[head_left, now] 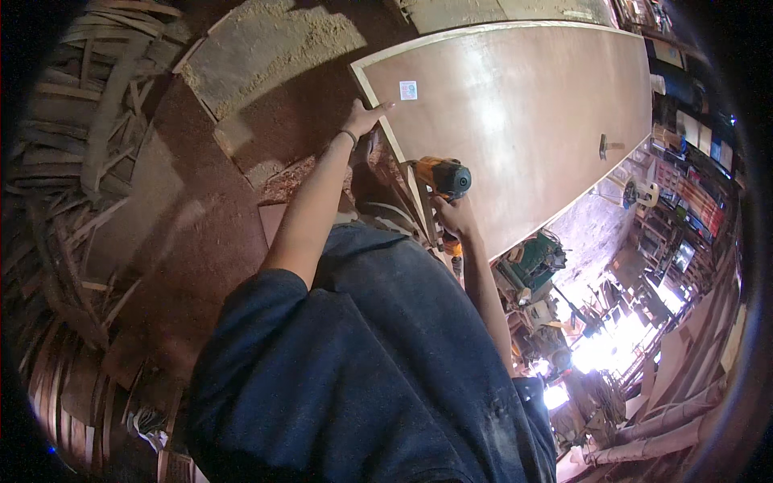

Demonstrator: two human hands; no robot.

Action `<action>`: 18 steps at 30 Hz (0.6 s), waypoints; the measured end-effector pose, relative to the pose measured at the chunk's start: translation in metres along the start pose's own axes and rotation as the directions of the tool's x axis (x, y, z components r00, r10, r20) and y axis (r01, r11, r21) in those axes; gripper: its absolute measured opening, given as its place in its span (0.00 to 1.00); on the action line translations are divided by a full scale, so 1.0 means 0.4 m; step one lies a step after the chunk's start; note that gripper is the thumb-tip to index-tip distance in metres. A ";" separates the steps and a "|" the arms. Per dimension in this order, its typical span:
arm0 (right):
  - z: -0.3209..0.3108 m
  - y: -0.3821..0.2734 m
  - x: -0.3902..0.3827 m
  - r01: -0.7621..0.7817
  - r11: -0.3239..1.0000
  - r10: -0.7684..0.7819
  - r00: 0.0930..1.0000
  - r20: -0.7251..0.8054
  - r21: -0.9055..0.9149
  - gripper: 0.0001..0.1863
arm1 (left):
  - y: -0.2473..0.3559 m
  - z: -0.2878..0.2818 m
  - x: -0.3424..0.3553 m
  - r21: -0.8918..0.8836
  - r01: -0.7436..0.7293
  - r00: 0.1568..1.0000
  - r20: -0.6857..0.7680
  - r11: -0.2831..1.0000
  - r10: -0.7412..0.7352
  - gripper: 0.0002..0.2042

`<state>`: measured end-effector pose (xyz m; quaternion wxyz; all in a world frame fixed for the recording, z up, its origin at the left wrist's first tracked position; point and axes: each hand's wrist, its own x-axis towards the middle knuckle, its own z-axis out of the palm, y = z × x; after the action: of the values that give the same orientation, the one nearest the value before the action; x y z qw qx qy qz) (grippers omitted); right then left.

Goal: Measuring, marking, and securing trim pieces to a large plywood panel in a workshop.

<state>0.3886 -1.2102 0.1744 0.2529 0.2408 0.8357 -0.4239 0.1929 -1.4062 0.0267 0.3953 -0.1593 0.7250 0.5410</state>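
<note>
Your right hand is closed around the grip of the drill, which sits at the near end of the panel, its dark rear cap toward you and its nose toward the edge. Your left hand rests at that same edge, nearer the corner, thumb stretched across the strip; whether its fingers are clenched beneath cannot be told. The view does not settle whether the drill's nose touches the wood, so check contact by eye. Recommended practice: keep the drill's axis square to the face being worked, press in line with the body, and ease the trigger near full depth, since a thin strip may split. The left hand is well placed to steady the panel provided it remains clear of the bit's line. Materials: the panel is broad, flat and rectangular, reddish brown, with a smooth face that throws back a pale sheen; its border is lighter, narrow wood. A small square label lies flat near the corner, and a tool rests by the far edge; lift it off, as it could mar the finish. Loose, crumbly shavings lie beyond your left hand.
</note>
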 end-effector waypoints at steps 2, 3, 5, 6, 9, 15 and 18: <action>-0.006 -0.030 -0.026 -0.188 0.971 0.187 0.982 0.018 0.148 0.08 | 0.010 0.006 -0.011 -0.001 0.016 1.000 0.017 1.000 -0.016 0.58; -0.006 -0.027 -0.030 -0.197 0.969 0.196 0.980 0.015 0.149 0.08 | 0.012 0.008 -0.011 0.012 0.014 1.000 -0.003 1.000 -0.014 0.58; -0.007 -0.025 -0.019 -0.263 0.953 0.260 0.965 0.042 0.151 0.07 | -0.001 0.003 0.004 0.055 -0.010 0.998 -0.054 0.998 0.013 0.58; -0.009 -0.023 -0.018 -0.266 0.952 0.263 0.964 0.043 0.150 0.07 | -0.010 0.003 0.009 0.055 -0.007 0.999 -0.053 0.998 0.010 0.58; -0.021 0.002 -0.038 -0.178 0.978 0.180 0.984 -0.003 0.104 0.09 | -0.013 0.000 0.015 0.035 -0.019 1.000 0.003 0.999 0.019 0.60; -0.037 0.044 -0.162 -0.261 0.959 0.258 0.965 0.038 0.113 0.12 | -0.040 0.002 0.045 0.040 0.024 1.000 0.014 0.999 -0.025 0.62; -0.041 0.080 -0.212 -0.297 0.946 0.296 0.955 0.024 0.133 0.13 | -0.040 -0.002 0.048 0.040 -0.011 1.000 0.006 0.999 0.011 0.62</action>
<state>0.4687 -1.1958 0.2173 0.2986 0.3792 0.7589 -0.4372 0.1908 -1.4091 0.0018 0.3976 -0.1458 0.7352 0.5292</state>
